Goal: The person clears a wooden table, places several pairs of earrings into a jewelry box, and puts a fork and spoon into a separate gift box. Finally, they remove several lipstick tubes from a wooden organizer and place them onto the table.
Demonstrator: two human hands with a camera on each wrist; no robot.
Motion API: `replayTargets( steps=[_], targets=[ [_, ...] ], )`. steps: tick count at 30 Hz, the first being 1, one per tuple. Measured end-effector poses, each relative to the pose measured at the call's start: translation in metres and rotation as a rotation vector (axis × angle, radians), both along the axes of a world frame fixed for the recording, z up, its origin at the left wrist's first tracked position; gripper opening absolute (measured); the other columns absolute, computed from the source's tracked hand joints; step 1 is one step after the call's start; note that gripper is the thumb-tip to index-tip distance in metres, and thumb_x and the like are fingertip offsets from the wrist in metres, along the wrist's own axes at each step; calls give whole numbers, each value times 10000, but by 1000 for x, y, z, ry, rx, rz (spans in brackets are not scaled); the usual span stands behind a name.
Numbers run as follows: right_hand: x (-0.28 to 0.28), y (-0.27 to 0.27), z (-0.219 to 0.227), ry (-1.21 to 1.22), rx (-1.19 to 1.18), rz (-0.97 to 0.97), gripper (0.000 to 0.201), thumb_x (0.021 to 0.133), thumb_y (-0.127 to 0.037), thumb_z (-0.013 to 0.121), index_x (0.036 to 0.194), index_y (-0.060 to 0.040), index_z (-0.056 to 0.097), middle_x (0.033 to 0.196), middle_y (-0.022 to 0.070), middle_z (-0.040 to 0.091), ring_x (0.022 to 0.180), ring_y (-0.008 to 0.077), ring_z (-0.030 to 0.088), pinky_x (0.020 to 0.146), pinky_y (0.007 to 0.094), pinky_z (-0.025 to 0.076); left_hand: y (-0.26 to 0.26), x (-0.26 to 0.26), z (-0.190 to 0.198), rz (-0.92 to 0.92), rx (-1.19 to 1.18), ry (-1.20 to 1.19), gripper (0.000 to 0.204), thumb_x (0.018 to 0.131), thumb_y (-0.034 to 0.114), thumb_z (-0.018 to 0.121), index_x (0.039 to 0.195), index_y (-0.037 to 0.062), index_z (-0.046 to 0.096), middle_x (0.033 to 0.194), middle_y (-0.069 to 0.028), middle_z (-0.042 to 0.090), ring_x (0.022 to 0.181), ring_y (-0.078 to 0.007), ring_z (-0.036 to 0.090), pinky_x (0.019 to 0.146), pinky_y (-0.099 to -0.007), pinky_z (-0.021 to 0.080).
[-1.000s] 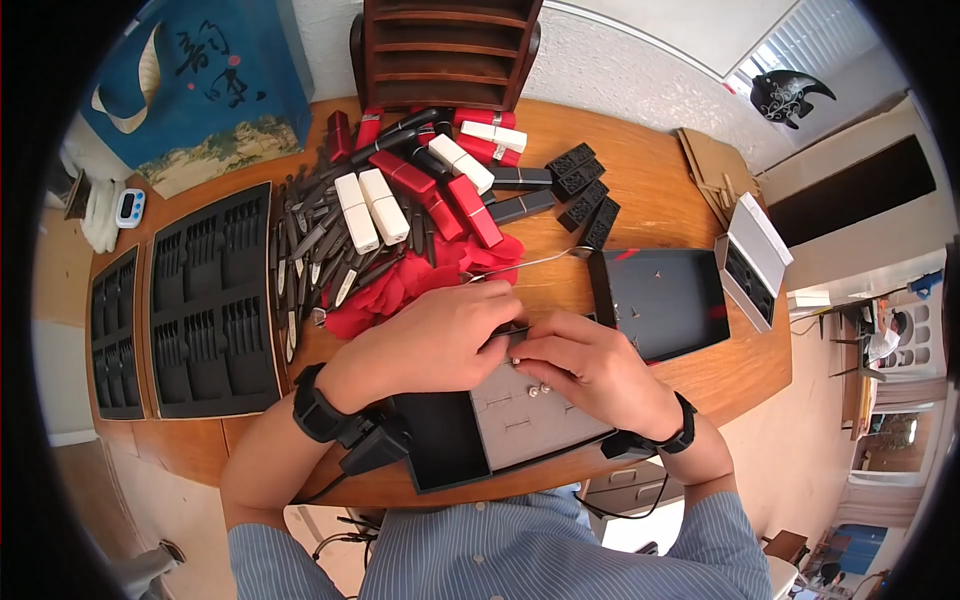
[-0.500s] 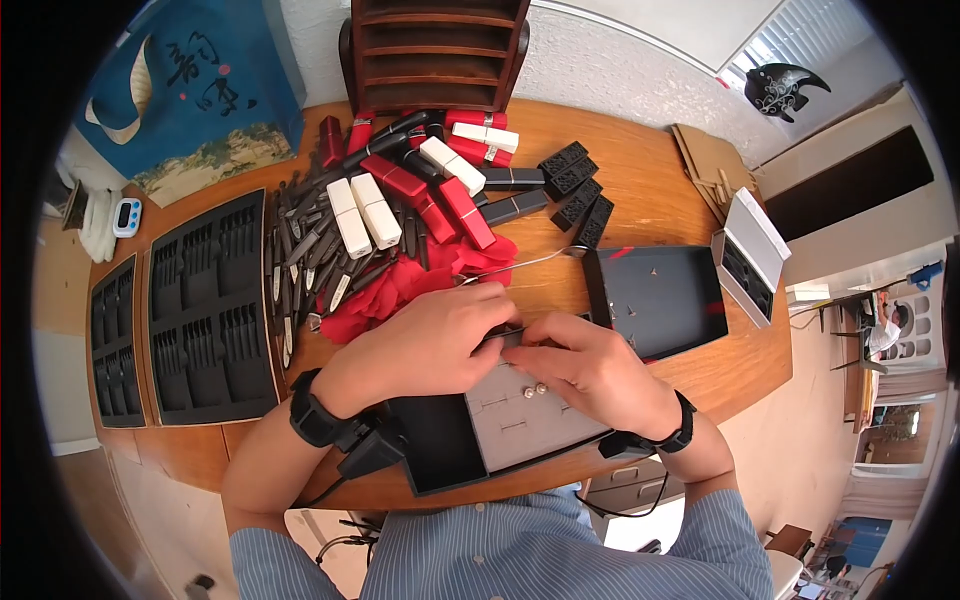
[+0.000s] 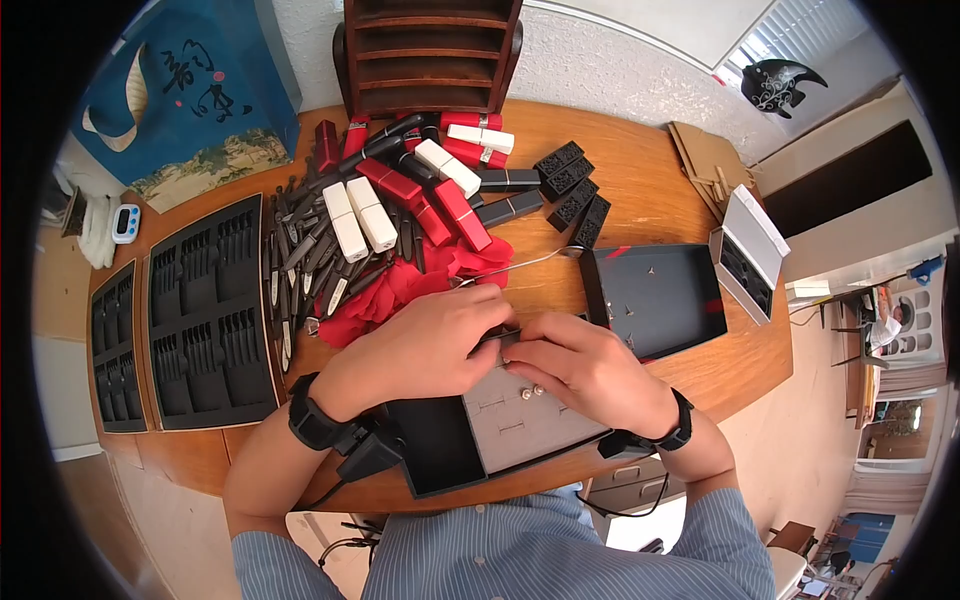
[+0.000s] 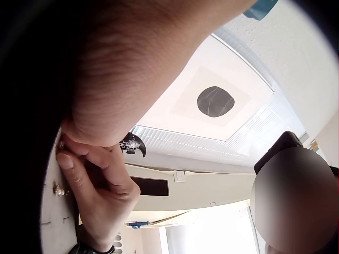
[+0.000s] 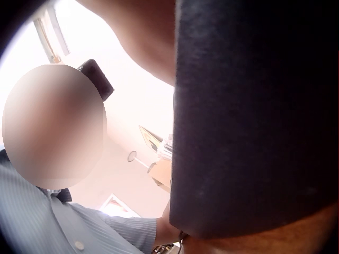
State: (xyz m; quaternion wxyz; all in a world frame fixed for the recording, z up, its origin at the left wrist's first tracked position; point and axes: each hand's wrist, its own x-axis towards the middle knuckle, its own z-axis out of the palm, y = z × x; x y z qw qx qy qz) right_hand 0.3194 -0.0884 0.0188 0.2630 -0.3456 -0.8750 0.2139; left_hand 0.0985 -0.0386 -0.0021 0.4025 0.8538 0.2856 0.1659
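A grey slotted earring pad (image 3: 505, 432) lies tilted over an open black box (image 3: 435, 450) near the table's front edge. The left hand (image 3: 435, 342) grips its far edge, fingers curled over and thumb on the near side. Close beside it, the right hand (image 3: 595, 372) pinches a small earring (image 4: 62, 144) against the pad, mostly covered by the fingertips. Two pearl earrings (image 3: 533, 393) sit in the pad below those fingers. In the right wrist view, the box's dark wall (image 5: 254, 121) fills the right side and hides the hands' work.
A black tray (image 3: 665, 300) with several tiny earrings lies to the right, a small white case (image 3: 750, 255) beyond. Behind the hands are red petals (image 3: 400, 285), red and white lipstick tubes (image 3: 372, 215) and dark sticks. Black slotted trays (image 3: 205, 310) lie left; a wooden rack (image 3: 430, 60) stands behind.
The right fingertips have moved slightly left and closer to the left thumb, covering the pearl that showed there earlier. The left hand keeps its grip on the pad. The head view has shifted slightly.
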Motion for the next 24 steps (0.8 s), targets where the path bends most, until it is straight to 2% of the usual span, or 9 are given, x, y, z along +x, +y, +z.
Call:
replayTargets(
  steps=[4,8,13,24],
  targets=[
    [0,0,-3,-33,66,-4,174,794,-55,794,939,-23,704,901,89,623,784,261,646,670,350,539,0,0,0,2,12,6,253,856,58,610,1096,-20,626,965,-153,581,894,-341,614,766,-416,510],
    [1,0,-4,27,50,0,136,813,-59,753,905,-19,661,889,90,574,792,274,623,668,372,528,0,0,0,3,11,4,260,855,56,610,1104,-18,628,970,-152,585,902,-342,617,773,-419,512],
    [1,0,-4,104,-16,30,141,805,-43,777,913,-18,690,901,88,611,789,271,644,661,364,546,0,0,-2,2,16,-21,261,854,56,611,1104,-16,628,974,-150,587,901,-343,619,768,-419,512],
    [1,2,-5,40,7,13,173,783,-44,806,933,-27,722,920,77,644,806,263,656,686,352,546,0,0,-2,7,27,2,242,859,62,614,1089,-14,626,956,-143,577,881,-339,615,751,-416,509]
  ],
)
